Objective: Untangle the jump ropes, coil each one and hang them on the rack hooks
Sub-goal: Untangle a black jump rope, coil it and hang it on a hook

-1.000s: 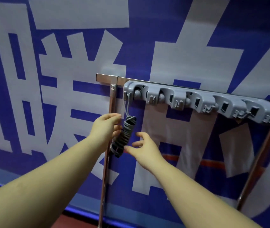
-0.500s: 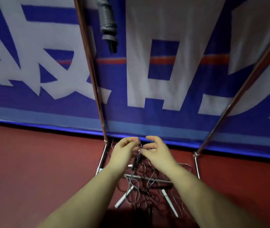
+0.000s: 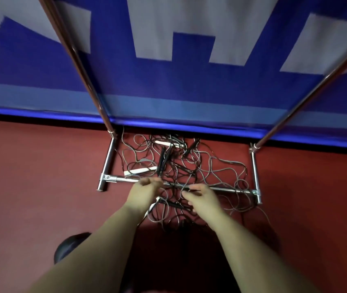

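A tangle of grey and black jump ropes (image 3: 189, 166) lies on the red floor inside the rack's base. White handles (image 3: 139, 171) and black handles (image 3: 163, 159) stick out of it. My left hand (image 3: 145, 194) reaches down over the front base bar (image 3: 227, 189), with its fingers curled round a cord at the lower end of a black handle. A little to the right, my right hand (image 3: 203, 198) pinches a thin grey cord between thumb and fingers. The rack hooks are out of view above.
The rack's two chrome posts (image 3: 79, 60) (image 3: 316, 85) rise on either side in front of a blue and white banner (image 3: 168, 92). Side feet (image 3: 109, 157) (image 3: 255, 172) frame the pile. A dark shoe (image 3: 71, 248) shows at the lower left.
One second ago both hands were at a coiled rope hanging on the rack's left hook. The view then dropped to the floor, and both hands now reach lower into the tangle.
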Available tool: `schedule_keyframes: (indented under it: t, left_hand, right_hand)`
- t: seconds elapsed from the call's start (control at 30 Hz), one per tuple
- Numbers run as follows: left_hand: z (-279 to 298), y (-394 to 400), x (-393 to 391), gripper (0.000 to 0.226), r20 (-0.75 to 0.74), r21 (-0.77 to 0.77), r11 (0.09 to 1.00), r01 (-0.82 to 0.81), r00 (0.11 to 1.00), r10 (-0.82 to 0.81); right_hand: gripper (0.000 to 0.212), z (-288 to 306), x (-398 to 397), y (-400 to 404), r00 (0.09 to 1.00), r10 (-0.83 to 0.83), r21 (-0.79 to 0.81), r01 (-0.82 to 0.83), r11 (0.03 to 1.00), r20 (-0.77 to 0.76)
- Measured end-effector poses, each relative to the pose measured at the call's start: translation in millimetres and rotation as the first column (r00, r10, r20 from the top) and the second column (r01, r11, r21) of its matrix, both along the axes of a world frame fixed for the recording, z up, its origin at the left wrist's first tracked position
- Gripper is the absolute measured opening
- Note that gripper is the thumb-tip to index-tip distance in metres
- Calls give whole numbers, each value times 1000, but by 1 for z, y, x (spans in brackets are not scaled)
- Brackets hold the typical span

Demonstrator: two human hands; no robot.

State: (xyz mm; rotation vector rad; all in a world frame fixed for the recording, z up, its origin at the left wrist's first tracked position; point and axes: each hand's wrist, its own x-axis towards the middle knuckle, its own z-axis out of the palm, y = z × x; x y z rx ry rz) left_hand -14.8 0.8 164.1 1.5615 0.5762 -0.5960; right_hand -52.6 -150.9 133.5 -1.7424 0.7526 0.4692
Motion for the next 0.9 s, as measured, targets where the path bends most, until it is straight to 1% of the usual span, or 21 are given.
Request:
schedule_keyframes:
  t: [0.07, 0.17, 0.27, 0.43, 0.57, 0.63, 0.7, 0.77, 0.83, 0.9]
  left_hand:
    - [-30, 3, 2, 11, -42, 62, 998, 22, 999, -20]
    - [-62, 3, 5, 7, -102, 78, 996, 32, 994, -24]
    - [-91, -2, 18, 6, -134, 75, 996, 54, 990, -44]
    - [-132, -19, 30, 11, -180, 25, 993, 115, 978, -108]
    - [-158, -29, 48, 20, -201, -39, 992, 121, 972, -126]
    - [-170, -32, 56, 29, -191, -37, 991, 131, 972, -136]
    - [-179, -34, 60, 36, -192, -66, 990, 126, 972, -137]
    - [-186, -35, 59, 41, -234, -95, 989, 117, 963, -136]
    - [-191, -33, 55, 45, -283, -101, 991, 92, 952, -117]
    - [-195, -31, 55, 38, -299, -89, 990, 105, 946, -127]
  right_hand:
    - [34, -27, -3, -7, 994, -54, -25, 52, 998, -90]
    - [30, -58, -1, -15, 976, -117, -55, 109, 993, -185]
    - [20, -79, 17, -15, 979, -118, -63, 109, 992, -167]
    - [23, -113, 46, 3, 988, -83, 41, 89, 995, -129]
    - [31, -138, 77, 13, 997, -55, 59, 58, 997, -58]
    - [41, -150, 87, 13, 999, 5, 45, -3, 999, -42]
    - [53, -161, 89, 13, 995, 81, 55, -78, 995, -61]
    - [61, -172, 87, 15, 987, 116, 103, -104, 989, -115]
    - [63, -178, 86, 18, 984, 93, 159, -68, 985, -154]
    - [57, -182, 87, 20, 983, 95, 172, -67, 983, -157]
